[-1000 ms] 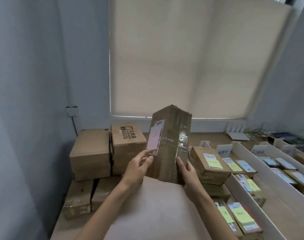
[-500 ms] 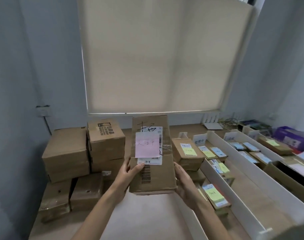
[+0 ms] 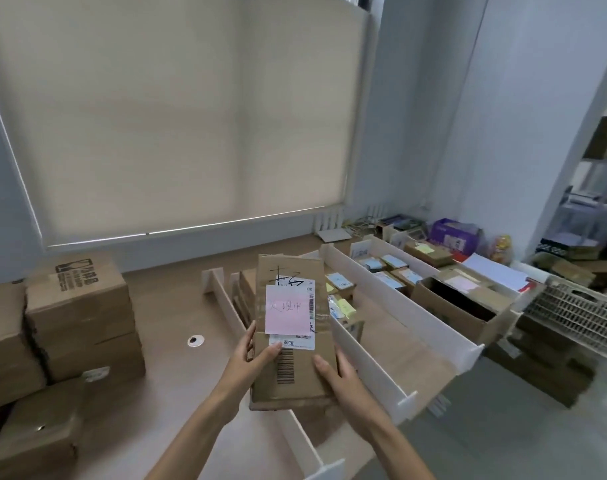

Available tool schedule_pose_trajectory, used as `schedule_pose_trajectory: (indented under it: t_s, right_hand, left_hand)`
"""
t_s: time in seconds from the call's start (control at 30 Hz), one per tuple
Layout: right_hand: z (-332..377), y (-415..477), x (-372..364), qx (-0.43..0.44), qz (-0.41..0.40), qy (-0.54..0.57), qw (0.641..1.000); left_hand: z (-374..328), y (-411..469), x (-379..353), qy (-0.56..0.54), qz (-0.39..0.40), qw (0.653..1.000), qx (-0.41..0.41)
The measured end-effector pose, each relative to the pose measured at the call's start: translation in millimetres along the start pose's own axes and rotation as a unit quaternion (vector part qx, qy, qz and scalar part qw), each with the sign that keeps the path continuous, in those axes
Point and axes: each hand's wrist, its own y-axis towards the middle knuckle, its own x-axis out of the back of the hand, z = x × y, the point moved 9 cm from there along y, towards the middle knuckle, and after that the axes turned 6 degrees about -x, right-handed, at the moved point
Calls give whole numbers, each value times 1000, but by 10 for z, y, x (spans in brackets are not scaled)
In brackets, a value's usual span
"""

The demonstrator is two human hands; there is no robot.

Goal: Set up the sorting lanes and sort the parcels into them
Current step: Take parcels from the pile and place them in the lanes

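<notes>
I hold a flat brown cardboard parcel in front of me with both hands, its labelled face up. A pink sticky note with handwriting covers part of its white shipping label. My left hand grips the parcel's left edge, thumb on the top face. My right hand grips its right edge. The parcel hovers over the near end of the white divider lanes, which hold several small labelled parcels farther back.
Stacked brown boxes stand at the left of the wooden table. An open cardboard box and a white wire crate sit at the right. A purple box and clutter lie by the far wall.
The parcel has turned from edge-on to label-up and has come lower and rightward over the lanes. My view has swung to the right.
</notes>
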Motion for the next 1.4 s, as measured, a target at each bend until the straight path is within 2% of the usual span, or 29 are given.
schedule_pose_trajectory:
  t_s: [0.13,0.43,0.63,0.77,0.9,1.03,1.2,1.4]
  right_hand:
    - [-85,-154,970,-1,-32,6,999]
    - [-209,-303,2915,-18,-45,-67,997]
    - [-234,17,3731,-19,-86,-69,994]
    - [-343,483,4077,-40,-93,-73,992]
    - [-422,1091,4305,-63,-72,-68,993]
    - [-629,1788,4506,-107,-55,-69,990]
    - [-869,2507,4637,-161,-32,-91,982]
    - [-1275,3164,4726,-242,-18,-50,969]
  left_hand:
    - [224,110,-930,-1,19,1000,11]
    - [694,430,-2692,112,6,992,57]
    - [838,797,-3338,131,4,990,49]
    - [960,1205,-3525,158,2,986,55]
    - [1109,1723,-3443,215,-43,974,53]
    - [1245,2175,-3186,267,-106,955,68]
    - [1430,2639,-2991,312,-140,936,84]
    - [1630,2957,-2973,333,-176,921,99]
